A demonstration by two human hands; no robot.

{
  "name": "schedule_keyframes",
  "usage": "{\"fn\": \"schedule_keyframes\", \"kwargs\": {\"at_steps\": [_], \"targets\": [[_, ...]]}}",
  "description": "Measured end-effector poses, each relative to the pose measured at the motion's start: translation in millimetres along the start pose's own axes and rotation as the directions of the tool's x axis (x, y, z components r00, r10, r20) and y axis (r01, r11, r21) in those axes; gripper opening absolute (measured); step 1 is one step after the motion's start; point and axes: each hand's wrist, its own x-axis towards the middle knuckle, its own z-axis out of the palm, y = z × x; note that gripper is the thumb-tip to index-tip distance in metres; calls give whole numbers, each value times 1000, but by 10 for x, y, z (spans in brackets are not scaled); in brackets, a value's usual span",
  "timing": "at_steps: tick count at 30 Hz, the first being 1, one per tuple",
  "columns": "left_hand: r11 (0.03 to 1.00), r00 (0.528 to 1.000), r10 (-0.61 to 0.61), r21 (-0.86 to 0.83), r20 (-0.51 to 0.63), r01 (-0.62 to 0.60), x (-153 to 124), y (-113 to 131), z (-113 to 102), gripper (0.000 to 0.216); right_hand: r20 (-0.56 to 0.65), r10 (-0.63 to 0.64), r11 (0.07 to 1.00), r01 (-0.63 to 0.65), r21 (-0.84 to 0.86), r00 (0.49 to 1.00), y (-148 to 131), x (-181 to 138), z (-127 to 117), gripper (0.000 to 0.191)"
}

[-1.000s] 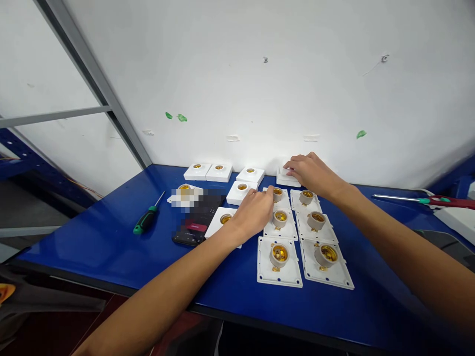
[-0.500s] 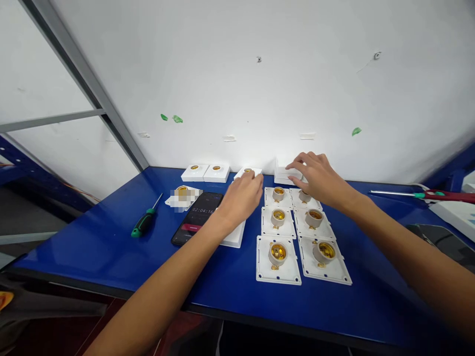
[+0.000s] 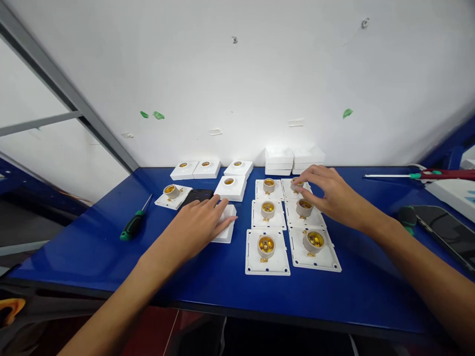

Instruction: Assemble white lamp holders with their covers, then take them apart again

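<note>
On the table [image 3: 92, 252], four lamp holders [image 3: 230, 188] are already covered while seven bare bases [image 3: 266, 248] are not, the loosely spread left hand [image 3: 200, 220] lies over one white housing [image 3: 227, 231], and the half-open right hand [image 3: 328, 194] is at the rear right base [image 3: 288, 188], neither showing clear grip

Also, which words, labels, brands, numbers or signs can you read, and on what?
No readable text.
Smartphone: mostly behind the left hand; nothing legible.
Lamp holders: no legible marking.
White object at far right: bluish marks, too blurred.
</note>
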Motion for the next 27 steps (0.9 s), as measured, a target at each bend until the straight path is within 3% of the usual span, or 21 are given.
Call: {"fn": "schedule_keyframes", "kwargs": {"at_steps": [2,6,9,11,15,19,21,24,26,27], "targets": [[998,998,-48,-46,-42,46,26,26,48,34,-13,3,999,-2,46,1000,-84,5,-1,19],[946,964,-141,-318,-226,64,264,119,-42,25,13,-17,970,14,241,1000,-340,2,18,24],[856,887,-200,-515,-416,-48,525,249,-188,24,98,-36,920,-5,391,994,-512,-12,53,63],[794,850,-217,-594,-479,-132,689,335,-260,27,86,-5,890,-35,455,996,-562,-24,74,75],[723,838,-227,-662,-495,-195,872,444,-284,26,4,105,762,-83,642,995,-544,-47,71,69],[775,874,-190,-614,-448,-146,884,473,-197,32,53,178,660,-159,734,983,-533,-54,51,71],[741,888,-204,-658,-412,-135,880,458,-151,35,94,184,633,-191,751,978,-531,-50,60,72],[575,855,-333,-805,-397,-150,894,337,-104,35,95,182,601,-187,777,979,-477,-53,80,66],[325,775,-540,-931,-328,-167,917,181,-77,33,57,177,592,-153,792,982,-411,-65,79,61],[111,719,-660,-975,-216,-191,931,94,-61,31,43,177,586,-140,798,983,-382,-70,73,59]]}}
